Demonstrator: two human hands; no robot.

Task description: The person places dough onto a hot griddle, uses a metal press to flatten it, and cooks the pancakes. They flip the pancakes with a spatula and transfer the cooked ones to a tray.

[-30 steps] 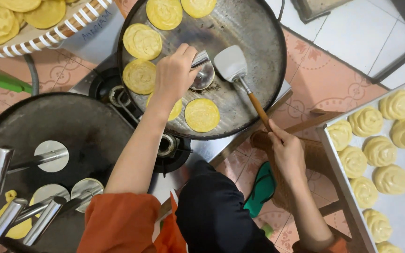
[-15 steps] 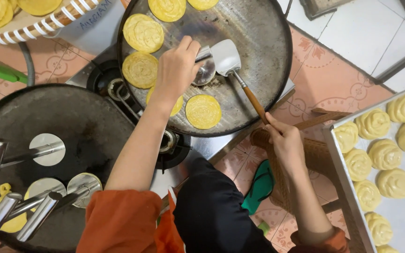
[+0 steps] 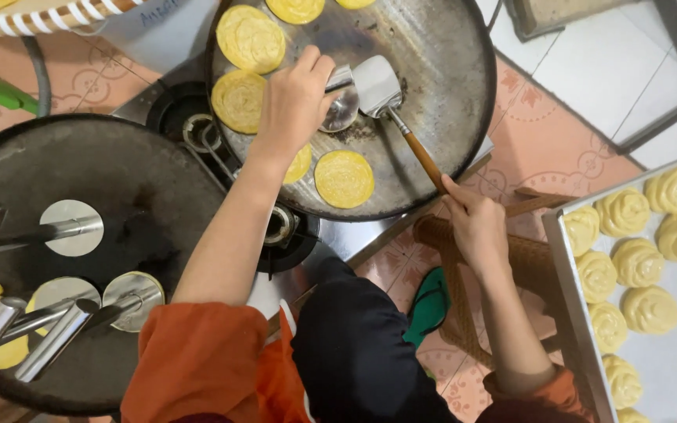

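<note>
My left hand (image 3: 291, 106) grips a round metal press (image 3: 342, 106) and holds it down on the large round griddle (image 3: 440, 70). My right hand (image 3: 476, 223) holds the wooden handle of a metal spatula (image 3: 378, 84), whose blade lies on the griddle right beside the press. Several flat yellow breads lie on the griddle: one (image 3: 343, 178) near its front edge, others (image 3: 249, 37) at its left, and one partly hidden under my left wrist.
A second dark griddle (image 3: 143, 180) at the left carries several metal presses (image 3: 68, 227) with long handles. A metal tray (image 3: 570, 313) of coiled dough pieces (image 3: 650, 309) stands at the right. A basket of cooked breads (image 3: 33, 17) is at top left. Gas burners (image 3: 280, 231) sit between the griddles.
The view has shifted a little. My left hand has stayed on the press, and the spatula blade has slid up close against it.
</note>
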